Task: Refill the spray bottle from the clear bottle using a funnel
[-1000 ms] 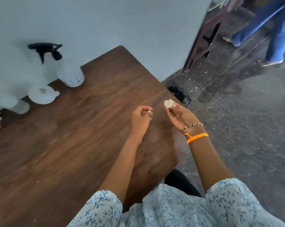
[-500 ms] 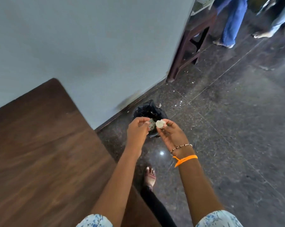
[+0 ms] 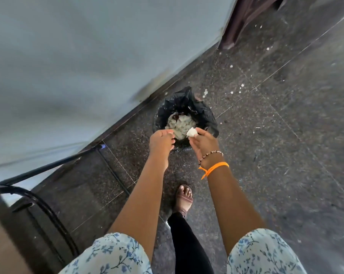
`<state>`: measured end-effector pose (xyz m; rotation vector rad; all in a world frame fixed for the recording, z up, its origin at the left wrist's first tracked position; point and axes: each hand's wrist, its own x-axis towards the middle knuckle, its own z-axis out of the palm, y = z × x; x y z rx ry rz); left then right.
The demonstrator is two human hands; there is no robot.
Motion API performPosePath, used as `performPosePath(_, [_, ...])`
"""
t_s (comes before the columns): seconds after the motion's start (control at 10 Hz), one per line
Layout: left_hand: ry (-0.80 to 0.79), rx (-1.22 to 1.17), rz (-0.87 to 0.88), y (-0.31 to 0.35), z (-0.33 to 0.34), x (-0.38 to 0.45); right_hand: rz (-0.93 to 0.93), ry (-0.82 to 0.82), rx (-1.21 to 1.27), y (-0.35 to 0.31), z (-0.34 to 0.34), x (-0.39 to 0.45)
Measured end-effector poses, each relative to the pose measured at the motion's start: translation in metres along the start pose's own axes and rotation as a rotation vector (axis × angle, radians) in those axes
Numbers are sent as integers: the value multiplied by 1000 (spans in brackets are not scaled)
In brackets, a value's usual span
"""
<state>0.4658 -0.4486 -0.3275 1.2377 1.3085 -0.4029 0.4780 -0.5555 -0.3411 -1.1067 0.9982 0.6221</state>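
The person stood over a small bin [image 3: 187,113] on the dark floor [image 3: 275,155], close to the pale wall [image 3: 78,66]. The bin had a black bag [image 3: 202,109] in it, and white crumpled paper [image 3: 180,122] lay inside.

The right hand [image 3: 203,142] was held above the near edge of the bin. Its fingers [image 3: 201,133] pinched a small white wad [image 3: 191,132], so they were closed on it. An orange band [image 3: 214,168] and a string of beads [image 3: 210,155] went around that wrist.

The left hand [image 3: 161,142] hung just beside the right one, also above the bin's near edge. Its fingers [image 3: 170,133] were curled in and close together. I could not tell if they held anything.

Both arms had short sleeves [image 3: 111,254] with little blue flowers. One foot in a sandal [image 3: 184,198] stood on the floor below the hands.

A bit of the brown desk [image 3: 1,244] showed at the lower left corner, with its dark metal legs [image 3: 38,200] beside it. The spray bottle, the clear bottle and the funnel could not be seen in this view.
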Motion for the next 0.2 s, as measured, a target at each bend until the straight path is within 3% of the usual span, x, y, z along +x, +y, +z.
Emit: performPosePath(0.2, [-4, 13, -4, -5, 12, 20, 82, -4, 84, -4, -13, 27])
